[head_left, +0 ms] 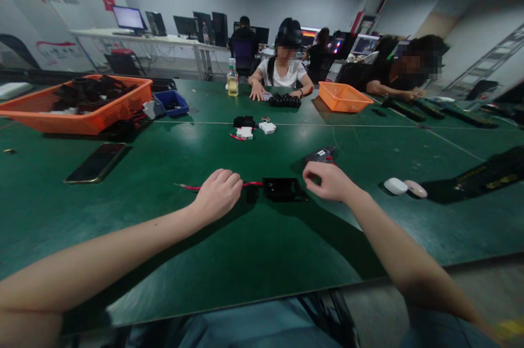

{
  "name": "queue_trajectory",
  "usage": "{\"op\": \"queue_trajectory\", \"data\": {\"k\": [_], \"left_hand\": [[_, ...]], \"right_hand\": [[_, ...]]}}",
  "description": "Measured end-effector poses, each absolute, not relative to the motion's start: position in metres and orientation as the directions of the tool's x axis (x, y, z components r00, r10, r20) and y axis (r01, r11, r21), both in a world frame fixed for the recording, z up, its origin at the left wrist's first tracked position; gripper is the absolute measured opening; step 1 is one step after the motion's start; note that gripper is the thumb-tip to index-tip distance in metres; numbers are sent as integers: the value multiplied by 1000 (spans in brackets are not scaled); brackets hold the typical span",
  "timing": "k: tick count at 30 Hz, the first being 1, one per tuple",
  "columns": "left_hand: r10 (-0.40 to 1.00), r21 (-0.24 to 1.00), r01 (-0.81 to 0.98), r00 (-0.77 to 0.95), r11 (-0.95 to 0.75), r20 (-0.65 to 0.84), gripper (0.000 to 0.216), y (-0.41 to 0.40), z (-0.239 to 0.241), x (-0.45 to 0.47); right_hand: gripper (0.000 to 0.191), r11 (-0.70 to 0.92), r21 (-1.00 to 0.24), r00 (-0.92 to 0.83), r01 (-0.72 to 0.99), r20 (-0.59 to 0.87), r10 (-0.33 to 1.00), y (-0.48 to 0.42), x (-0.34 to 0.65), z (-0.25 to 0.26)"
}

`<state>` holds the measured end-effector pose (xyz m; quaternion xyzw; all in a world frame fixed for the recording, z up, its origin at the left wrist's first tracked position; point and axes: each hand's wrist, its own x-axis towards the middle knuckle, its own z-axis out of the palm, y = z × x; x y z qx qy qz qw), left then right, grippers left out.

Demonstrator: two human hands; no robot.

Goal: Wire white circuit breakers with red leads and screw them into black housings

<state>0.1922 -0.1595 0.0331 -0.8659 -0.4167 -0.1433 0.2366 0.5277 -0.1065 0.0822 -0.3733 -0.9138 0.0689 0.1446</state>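
Reaches forward with both bare arms, left forearm (123, 250) and right forearm (393, 250) angling inward. Curls the left hand (219, 192) into a loose fist, knuckles up, palm down. Bunches the right hand (329, 180) tight, thumb against fingertips.

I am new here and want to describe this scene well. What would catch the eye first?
First, the two bare arms reaching over the green table: the left hand is closed over a red wire, the right hand is curled beside a small black box. Next, the orange basket at far left, and a person in a white shirt seated opposite.
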Motion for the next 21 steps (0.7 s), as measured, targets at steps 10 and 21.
{"op": "queue_trajectory", "data": {"k": [10,21], "left_hand": [[636,-295,779,624,-554,454,20,-158,31,190],[631,-298,774,629,-558,454,21,-157,31,190]], "right_hand": [[32,515,-389,-628,764,-267,731,-107,529,75],[17,560,-202,-588,803,-120,800,-102,518,61]]}}
